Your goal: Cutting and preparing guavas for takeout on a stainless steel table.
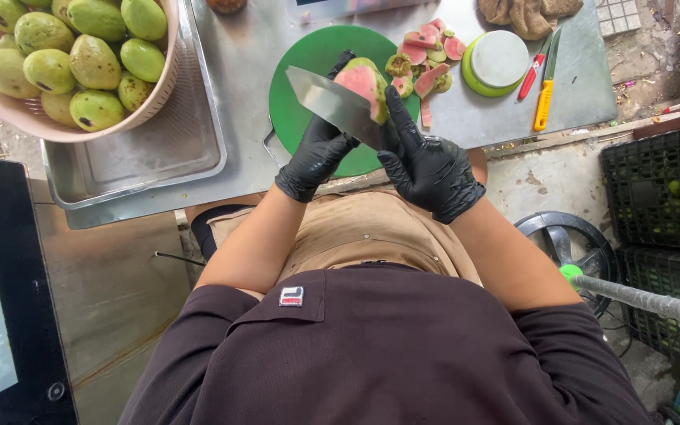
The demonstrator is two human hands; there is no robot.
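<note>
Steel covers the bench (253, 55), which stands over a rough concrete floor with dark crates of green fruit off its right end. Above the green cutting board (308, 55) near the bench's front edge, both gloved hands work one guava half (362, 83), its pink flesh facing up.

The left hand (316, 157) is curled shut around the handle of a broad knife (332, 102), fingers pressed together, the blade slanting up and to the left. The right hand (426, 165) cups the guava half, its forefinger stretched up along the fruit's right side and the other fingers folded beneath; the thumb is hidden. The blade's edge meets the fruit close to those fingers, so a slip on the wet skin could, I judge, drive steel into the glove. The fruit is held in the air, not resting on the board, so a loose grip might drop it onto the person's lap.

Cut pieces (426, 51) lie at the board's far right rim, beside a round green-rimmed lid (496, 61). A pink basket of whole guavas (72, 55) sits on a metal tray (159, 149) at the bench's left end.
</note>
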